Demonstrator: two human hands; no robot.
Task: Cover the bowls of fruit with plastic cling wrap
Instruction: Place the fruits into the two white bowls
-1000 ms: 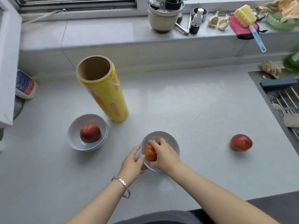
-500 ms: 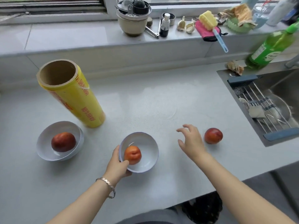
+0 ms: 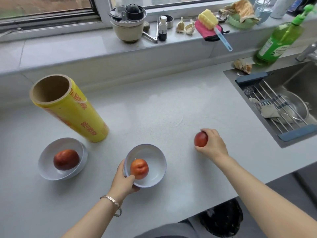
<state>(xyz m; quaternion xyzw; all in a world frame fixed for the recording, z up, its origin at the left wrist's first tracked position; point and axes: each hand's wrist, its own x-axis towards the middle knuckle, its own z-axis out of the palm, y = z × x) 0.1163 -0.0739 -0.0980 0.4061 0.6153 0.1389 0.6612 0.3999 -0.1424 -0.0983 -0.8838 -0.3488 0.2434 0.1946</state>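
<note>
Two pale bowls stand on the grey counter. The left bowl (image 3: pixel 44 166) holds a dark red fruit (image 3: pixel 66 159). The middle bowl (image 3: pixel 157 166) holds an orange-red fruit (image 3: pixel 139 168), and my left hand (image 3: pixel 122 182) grips its near-left rim. My right hand (image 3: pixel 211 144) is closed around a third red fruit (image 3: pixel 200 139) that rests on the counter to the right of the bowls. A big yellow roll of cling wrap (image 3: pixel 73 110) stands upright behind the left bowl, with neither hand touching it.
A steel sink (image 3: pixel 295 86) with a drying rack lies at the right. A green detergent bottle (image 3: pixel 279 43) stands behind it. The window ledge carries a pot (image 3: pixel 127 30), a small bottle, garlic, a sponge brush and cloths. The counter's front edge runs close under my arms.
My right hand left the fruit in the middle bowl, moved right across the counter and closed on the loose fruit. My left hand stayed on the bowl's rim. The view shifted right.
</note>
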